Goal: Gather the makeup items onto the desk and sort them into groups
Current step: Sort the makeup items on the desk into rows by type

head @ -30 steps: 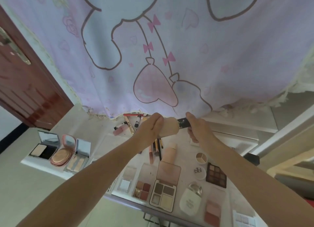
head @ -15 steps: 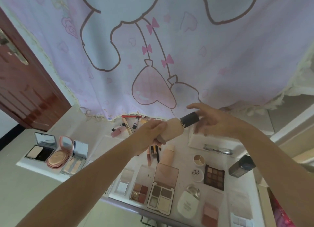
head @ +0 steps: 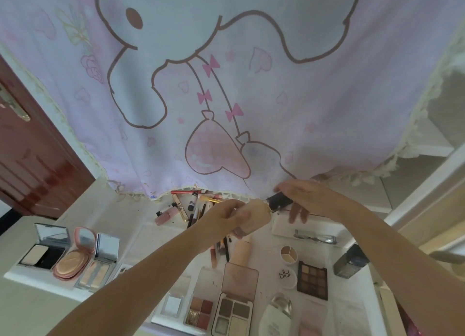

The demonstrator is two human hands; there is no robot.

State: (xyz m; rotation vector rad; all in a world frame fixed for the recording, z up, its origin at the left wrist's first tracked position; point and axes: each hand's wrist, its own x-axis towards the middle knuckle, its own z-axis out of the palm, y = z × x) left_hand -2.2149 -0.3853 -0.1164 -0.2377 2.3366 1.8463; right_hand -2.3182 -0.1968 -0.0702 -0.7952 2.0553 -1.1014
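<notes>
Head view: left hand (head: 227, 220) wrapped around beige foundation bottle (head: 254, 216), held tilted above desk (head: 141, 232). Right hand (head: 305, 199) over bottle's black cap (head: 278, 201), fingers relaxed and spread; actual grasp of cap not discernible. Below: eyeshadow palettes (head: 235, 310), open compacts (head: 71, 256), pencils (head: 198, 209).

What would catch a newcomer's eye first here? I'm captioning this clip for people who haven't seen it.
Probably the big pastel curtain with its cartoon drawing, filling the upper half. Next, the two hands at the centre: the left hand grips a beige foundation bottle held above the desk, while the right hand is at its dark cap. Below them lie open eyeshadow palettes, with three open powder compacts grouped at the left.
</notes>
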